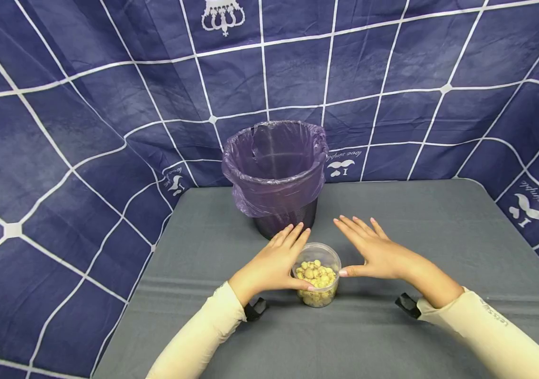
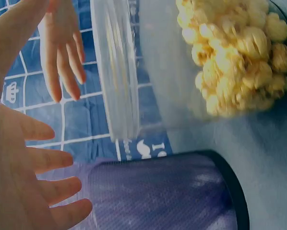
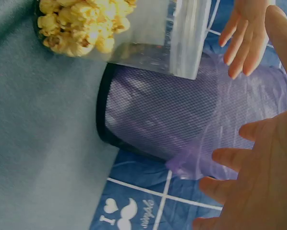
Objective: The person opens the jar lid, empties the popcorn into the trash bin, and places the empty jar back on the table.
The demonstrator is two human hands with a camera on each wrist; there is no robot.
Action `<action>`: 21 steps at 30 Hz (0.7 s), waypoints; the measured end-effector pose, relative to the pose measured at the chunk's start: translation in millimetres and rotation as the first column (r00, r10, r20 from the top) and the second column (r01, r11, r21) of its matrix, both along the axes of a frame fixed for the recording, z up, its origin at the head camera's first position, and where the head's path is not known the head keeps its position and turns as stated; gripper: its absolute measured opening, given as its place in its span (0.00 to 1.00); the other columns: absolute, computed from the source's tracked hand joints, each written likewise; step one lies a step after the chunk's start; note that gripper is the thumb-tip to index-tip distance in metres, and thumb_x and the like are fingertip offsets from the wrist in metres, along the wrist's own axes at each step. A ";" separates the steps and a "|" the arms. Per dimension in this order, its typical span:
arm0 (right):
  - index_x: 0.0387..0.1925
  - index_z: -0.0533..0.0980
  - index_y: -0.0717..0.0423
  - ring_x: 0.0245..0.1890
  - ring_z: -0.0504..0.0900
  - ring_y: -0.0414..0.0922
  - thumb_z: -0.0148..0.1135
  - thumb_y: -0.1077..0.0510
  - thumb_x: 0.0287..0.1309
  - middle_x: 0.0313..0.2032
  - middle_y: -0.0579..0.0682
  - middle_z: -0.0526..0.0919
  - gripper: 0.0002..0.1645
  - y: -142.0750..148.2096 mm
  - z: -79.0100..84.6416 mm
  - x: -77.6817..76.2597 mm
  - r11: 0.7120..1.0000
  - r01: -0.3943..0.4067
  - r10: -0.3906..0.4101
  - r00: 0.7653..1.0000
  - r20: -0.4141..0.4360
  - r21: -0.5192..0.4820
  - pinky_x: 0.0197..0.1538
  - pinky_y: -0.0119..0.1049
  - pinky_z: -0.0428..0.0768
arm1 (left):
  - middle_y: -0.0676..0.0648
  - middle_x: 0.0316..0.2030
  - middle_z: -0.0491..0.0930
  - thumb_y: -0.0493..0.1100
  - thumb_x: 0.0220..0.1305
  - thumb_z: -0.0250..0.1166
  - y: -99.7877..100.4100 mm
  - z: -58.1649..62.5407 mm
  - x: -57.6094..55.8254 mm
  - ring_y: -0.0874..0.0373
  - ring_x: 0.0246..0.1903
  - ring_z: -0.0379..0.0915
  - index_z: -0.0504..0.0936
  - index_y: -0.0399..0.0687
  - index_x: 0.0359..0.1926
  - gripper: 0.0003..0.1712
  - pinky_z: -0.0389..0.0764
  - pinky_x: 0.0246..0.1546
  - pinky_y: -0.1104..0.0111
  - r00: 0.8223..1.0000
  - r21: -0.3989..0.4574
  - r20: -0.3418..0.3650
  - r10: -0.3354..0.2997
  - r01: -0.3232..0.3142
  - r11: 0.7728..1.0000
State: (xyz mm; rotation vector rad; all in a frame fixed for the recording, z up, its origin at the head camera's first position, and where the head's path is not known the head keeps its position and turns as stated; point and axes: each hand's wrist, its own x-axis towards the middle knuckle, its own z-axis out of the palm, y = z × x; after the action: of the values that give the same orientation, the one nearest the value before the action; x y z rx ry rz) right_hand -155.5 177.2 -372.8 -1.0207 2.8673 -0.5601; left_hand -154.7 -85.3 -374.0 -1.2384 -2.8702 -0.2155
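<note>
A clear round plastic tub (image 1: 328, 256) stands upright on the grey cloth, partly filled with yellow popcorn (image 1: 316, 275). My left hand (image 1: 274, 267) is over the tub's left side, fingers stretched forward and thumb across the near rim in the head view. On the other side, my right hand (image 1: 377, 255) is spread with straight fingers, its thumb tip near the rim. Both wrist views show the hands above the level of the tub's rim, palms turned inward. Neither hand grips anything. No lid shows on the tub.
Just behind the tub stands a black mesh bin (image 1: 285, 218) lined with a purple plastic bag (image 1: 276, 195). Blue curtain (image 1: 298, 68) with white lines surrounds the grey cloth surface (image 1: 421, 221) at the back and sides. Black wrist straps (image 1: 255, 309) sit below the cream sleeves.
</note>
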 end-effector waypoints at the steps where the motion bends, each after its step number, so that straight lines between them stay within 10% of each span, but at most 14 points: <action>1: 0.69 0.43 0.51 0.65 0.43 0.59 0.59 0.29 0.43 0.67 0.57 0.48 0.61 0.4 -2.1 0.6 1.000 0.001 -0.001 1.000 0.004 -0.009 0.60 0.61 0.36 | 0.39 0.67 0.45 0.75 0.42 0.58 2.4 -1.0 -0.1 0.44 0.65 0.40 0.44 0.42 0.69 0.64 0.47 0.63 0.58 1.000 0.001 0.001 -0.007 0.007 1.000; 21: 0.69 0.42 0.54 0.64 0.47 0.60 0.65 0.34 0.41 0.67 0.58 0.49 0.63 4.8 -50.1 12.7 0.989 0.043 -0.028 0.994 0.107 -0.140 0.58 0.62 0.47 | 0.42 0.62 0.59 0.72 0.40 0.64 28.5 -12.0 0.7 0.50 0.60 0.55 0.51 0.47 0.68 0.60 0.63 0.55 0.55 0.999 -0.036 0.041 -0.017 0.019 0.999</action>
State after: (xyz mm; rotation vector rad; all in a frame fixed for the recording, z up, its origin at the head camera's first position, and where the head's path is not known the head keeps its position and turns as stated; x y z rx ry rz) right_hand -142.7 182.0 -422.9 -0.9288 2.7923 -0.8053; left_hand -154.0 -56.8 -386.0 -1.2808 -2.9108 -0.1916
